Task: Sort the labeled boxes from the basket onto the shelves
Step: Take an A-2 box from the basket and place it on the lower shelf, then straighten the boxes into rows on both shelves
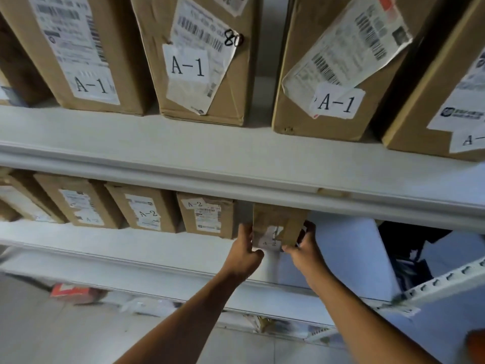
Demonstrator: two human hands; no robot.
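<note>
Two hands of mine clamp one small cardboard box (pixel 278 225) marked A-2, at the right end of the A-2 row on the lower shelf (pixel 131 239); my left hand (pixel 246 252) curls round its left side, thumb under the front edge; my right hand (pixel 305 248) curls round its right side, thumb at the bottom corner; both forearms reach up and forward; above, the upper shelf (pixel 183 143) carries taller boxes labelled A-1 (pixel 187 65); below lie a pale floor and a red packet (pixel 70 291).
</note>
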